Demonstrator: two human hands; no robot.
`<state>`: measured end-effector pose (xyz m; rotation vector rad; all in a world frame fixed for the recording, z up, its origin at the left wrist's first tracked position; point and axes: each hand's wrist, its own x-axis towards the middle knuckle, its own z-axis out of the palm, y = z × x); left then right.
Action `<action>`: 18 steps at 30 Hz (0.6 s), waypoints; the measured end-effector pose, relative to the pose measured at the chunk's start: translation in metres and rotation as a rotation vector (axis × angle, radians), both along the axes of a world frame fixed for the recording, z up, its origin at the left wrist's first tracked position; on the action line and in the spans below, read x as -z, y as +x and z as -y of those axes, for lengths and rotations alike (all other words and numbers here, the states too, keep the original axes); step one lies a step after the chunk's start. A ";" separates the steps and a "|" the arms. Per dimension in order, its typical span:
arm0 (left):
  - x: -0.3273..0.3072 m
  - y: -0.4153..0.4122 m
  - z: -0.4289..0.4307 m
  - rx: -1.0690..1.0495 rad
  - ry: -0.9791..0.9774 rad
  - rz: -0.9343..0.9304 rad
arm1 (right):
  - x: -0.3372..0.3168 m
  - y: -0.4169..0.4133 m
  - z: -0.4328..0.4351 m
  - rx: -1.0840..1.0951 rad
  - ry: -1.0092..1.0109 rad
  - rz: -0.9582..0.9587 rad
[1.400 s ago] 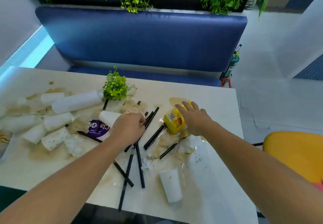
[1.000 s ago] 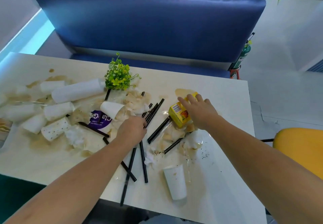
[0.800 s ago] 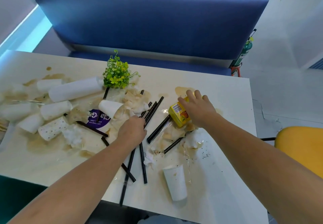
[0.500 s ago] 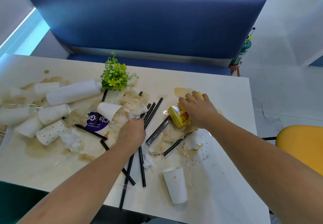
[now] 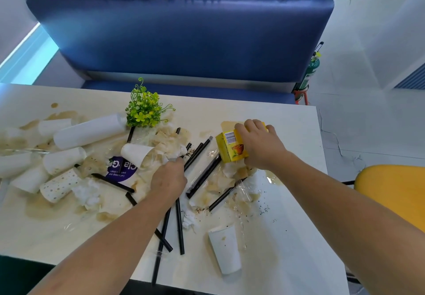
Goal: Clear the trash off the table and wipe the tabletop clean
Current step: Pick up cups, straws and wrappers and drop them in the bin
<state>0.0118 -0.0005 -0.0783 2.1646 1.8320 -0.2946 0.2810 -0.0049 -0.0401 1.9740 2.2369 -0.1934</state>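
Left of frame: toppled white paper cups [image 5: 62,159] and a lying white plastic bottle [image 5: 89,131] sit in brown spill on the white desk [image 5: 287,122]. They look light and crushable; take by the rim. Centre: left hand [image 5: 169,178] curled, pinching the crumpled brown-stained tissue wad [image 5: 170,147]. It looks soggy and likely to tear, so scoop it whole. Thin black plastic straws [image 5: 200,154] lie scattered beside it, stiff and probably slick; gather them as a bundle. Right of centre: right hand [image 5: 259,145] grips the yellow cardboard tea box [image 5: 230,148] from above. Light, maybe damp-softened; hold across the sides. Lower centre: single white paper cup on its side [image 5: 226,248]. Of the two hands neither is free. Wiping not yet begun, judging by the stains.
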 end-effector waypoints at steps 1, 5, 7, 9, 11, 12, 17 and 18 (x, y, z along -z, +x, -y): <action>-0.002 0.000 0.000 -0.003 0.006 0.006 | -0.002 0.002 0.001 0.014 0.010 -0.013; -0.010 -0.002 0.000 -0.039 0.019 0.024 | -0.009 0.006 0.005 0.061 0.048 -0.053; -0.014 -0.005 -0.002 -0.047 0.032 0.039 | -0.013 0.008 0.005 0.083 0.066 -0.074; -0.019 -0.008 -0.002 -0.056 0.045 0.085 | -0.017 0.010 0.006 0.112 0.084 -0.099; -0.023 -0.012 -0.001 -0.065 0.058 0.152 | -0.023 0.011 0.007 0.150 0.094 -0.128; -0.027 -0.015 0.000 -0.072 0.072 0.193 | -0.027 0.010 0.007 0.170 0.099 -0.147; -0.051 -0.033 0.009 -0.177 0.130 0.370 | -0.053 -0.004 0.007 0.274 0.109 -0.263; -0.056 -0.038 0.010 -0.205 0.136 0.396 | -0.058 -0.009 0.007 0.284 0.111 -0.282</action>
